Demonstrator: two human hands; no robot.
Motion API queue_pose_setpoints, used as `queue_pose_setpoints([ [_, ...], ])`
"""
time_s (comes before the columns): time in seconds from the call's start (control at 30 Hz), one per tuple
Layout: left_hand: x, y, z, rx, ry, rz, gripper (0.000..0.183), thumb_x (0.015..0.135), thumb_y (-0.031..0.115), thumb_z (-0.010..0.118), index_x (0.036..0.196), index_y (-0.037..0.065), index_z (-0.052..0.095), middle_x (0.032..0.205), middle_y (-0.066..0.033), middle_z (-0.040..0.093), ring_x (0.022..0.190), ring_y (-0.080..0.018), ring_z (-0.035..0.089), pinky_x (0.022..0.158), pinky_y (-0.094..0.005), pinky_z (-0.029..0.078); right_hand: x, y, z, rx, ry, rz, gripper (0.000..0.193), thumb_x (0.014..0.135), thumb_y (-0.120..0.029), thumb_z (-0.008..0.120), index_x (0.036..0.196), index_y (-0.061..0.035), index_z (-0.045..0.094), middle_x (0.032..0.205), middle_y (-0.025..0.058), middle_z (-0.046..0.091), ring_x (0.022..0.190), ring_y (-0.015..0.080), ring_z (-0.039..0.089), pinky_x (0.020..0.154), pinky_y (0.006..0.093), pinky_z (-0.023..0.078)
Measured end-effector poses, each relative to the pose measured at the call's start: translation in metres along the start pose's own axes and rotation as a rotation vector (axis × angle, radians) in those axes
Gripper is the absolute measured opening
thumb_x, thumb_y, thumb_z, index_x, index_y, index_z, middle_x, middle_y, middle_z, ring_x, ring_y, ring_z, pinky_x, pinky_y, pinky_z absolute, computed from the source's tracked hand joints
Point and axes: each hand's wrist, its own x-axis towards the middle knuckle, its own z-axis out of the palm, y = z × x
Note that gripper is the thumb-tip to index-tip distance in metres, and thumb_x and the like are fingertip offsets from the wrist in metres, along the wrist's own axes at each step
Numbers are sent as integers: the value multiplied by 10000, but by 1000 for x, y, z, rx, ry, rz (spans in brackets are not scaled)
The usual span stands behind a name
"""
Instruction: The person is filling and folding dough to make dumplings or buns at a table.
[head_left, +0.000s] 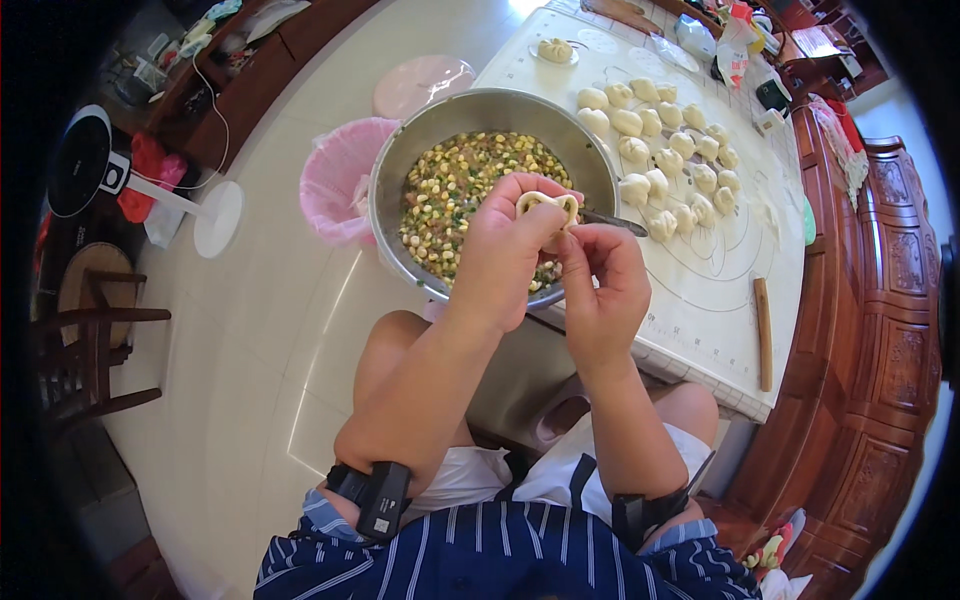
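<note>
**While both hands are pinching a dumpling over the filling bowl**

While the person is sitting at the counter [700, 330], the half-folded dumpling [547, 206] is being held up between the two hands, directly above the near rim of the steel bowl [395, 165]. The left hand [505, 250] is cupping the wrapper from the left and below, fingers curled round it, thumb pressing at its edge. The right hand [600, 280] is coming in from the right and slightly nearer the body, thumb and forefinger pressed together on the right end of the open seam. The seam is running roughly left to right, curved like a mouth and opening upward, so neither hand is reaching: the dumpling is lying between them, touching both.

The bowl is holding a loose filling [450, 185] of corn kernels, green bits and pale pinkish pieces, about half full. A utensil handle [612, 222] is sticking out over its right rim, just behind the right hand's fingers; what kind of utensil it is, I cannot tell.

Beyond the bowl, on the white pastry mat [720, 270], finished dumplings [665, 150] are standing in rows, close together. A wooden rolling pin [764, 335] is lying at the mat's right edge, well apart from the hands. A pink-lined bin [335, 180] is standing on the floor just left of the bowl.
</note>
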Motion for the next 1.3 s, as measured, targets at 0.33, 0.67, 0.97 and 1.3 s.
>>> queue_pose_setpoints([
  [0.33, 1, 9, -3, 156, -27, -81, 219, 833, 129, 565, 1039, 65, 533, 1049, -92, 613, 835, -116, 573, 733, -276, 465, -2, 8, 0, 106, -38, 137, 166, 873, -39, 621, 1028, 2, 580, 835, 60, 614, 664, 83, 560, 588, 214, 466],
  [0.67, -2, -3, 5, -54, -94, -18, 399, 904, 201, 471, 1277, 60, 469, 1108, -77, 584, 978, -147, 559, 842, -313, 444, 5, -12, 3, 390, 134, 340, 110, 899, -65, 604, 965, 16, 569, 891, 76, 637, 756, 96, 613, 665, 223, 506],
  [0.97, -6, 7, 8, -71, -78, -34, 446, 903, 188, 480, 1323, 43, 443, 1207, -120, 569, 1004, -175, 572, 824, -330, 483, 6, -14, -1, 347, 132, 331, 110, 900, -73, 604, 960, 10, 564, 861, 53, 615, 744, 84, 586, 661, 220, 493],
  [1.3, -1, 17, -4, -27, -51, -118, 365, 869, 135, 544, 1213, 13, 555, 1138, -104, 618, 939, -156, 601, 797, -314, 501, 1, -6, -2, 331, 61, 262, 107, 888, -63, 620, 954, 3, 568, 846, 35, 599, 722, 60, 544, 639, 192, 454],
])
